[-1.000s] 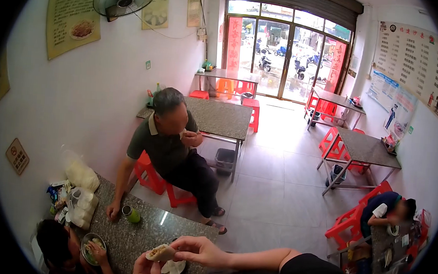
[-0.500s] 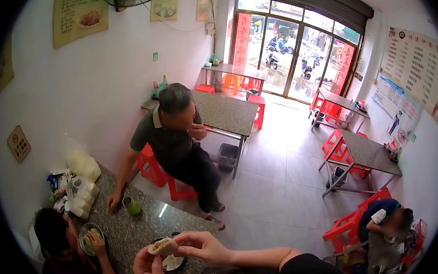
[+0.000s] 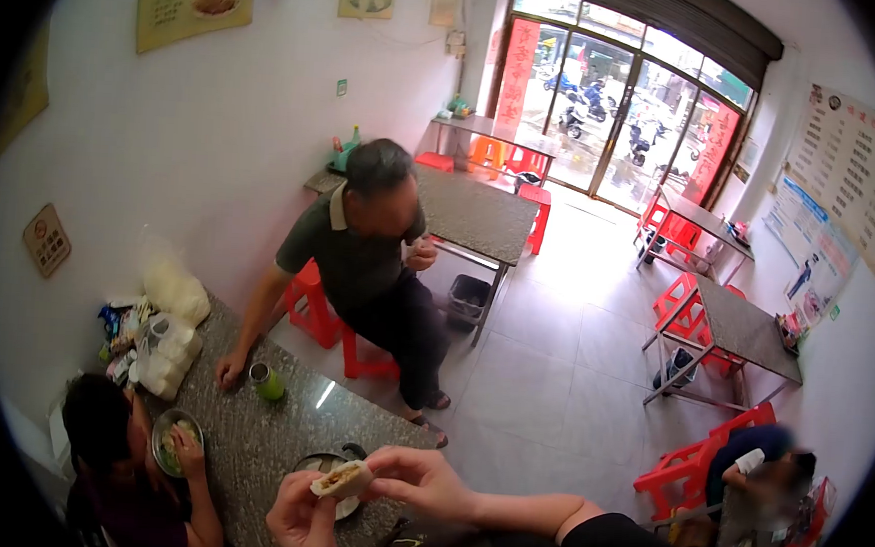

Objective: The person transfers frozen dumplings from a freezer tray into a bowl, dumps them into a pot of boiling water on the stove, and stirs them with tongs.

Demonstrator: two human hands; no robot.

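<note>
A white stuffed bun [image 3: 343, 480], its brown filling showing at a bitten or torn side, is held between both hands at the front of the table. My left hand [image 3: 300, 519] pinches it from the left with thumb and fingers. From the right, my right hand [image 3: 419, 481] grips the other end, with fingertips closed on the dough. Under the hands lies a plate [image 3: 308, 463] with white pieces on it, partly covered by the hands and bun.
A green bottle [image 3: 267, 383] stands on the speckled table [image 3: 282, 435]. At its left edge, a person [image 3: 106, 454] has a hand at a metal bowl [image 3: 161, 450]. Another person [image 3: 359, 249] sits beyond on a red stool [image 3: 312, 306]. White bags [image 3: 174, 292] rest against the wall.
The whole view has shifted, with the room lower and slightly right. The bun has tilted and sits a little further right; both hands keep hold of it.
</note>
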